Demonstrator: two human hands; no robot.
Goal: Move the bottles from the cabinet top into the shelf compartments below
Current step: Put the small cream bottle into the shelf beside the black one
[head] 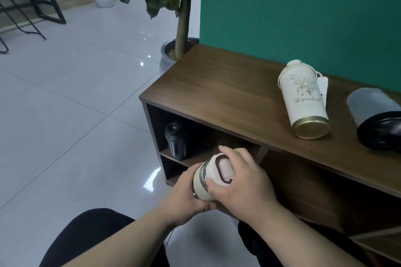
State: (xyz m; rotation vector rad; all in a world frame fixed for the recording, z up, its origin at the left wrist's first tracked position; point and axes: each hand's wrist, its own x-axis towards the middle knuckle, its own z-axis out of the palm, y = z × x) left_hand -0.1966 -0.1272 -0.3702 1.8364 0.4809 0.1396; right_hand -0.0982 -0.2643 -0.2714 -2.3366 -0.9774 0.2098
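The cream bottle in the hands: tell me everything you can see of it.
The cream bottle is a matte, off-white flask with a metal band below its cap and a dark brown oval loop set into the pale lid. It is tilted, lid towards the camera, in front of the open shelf compartments. The left hand cups its body from below; the right hand grips around the cap. Its base is hidden.

Head camera looks forward and down, close over the cabinet (227,93).

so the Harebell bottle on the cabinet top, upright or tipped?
Tipped: the Harebell bottle lies on its side, gold base facing the camera.
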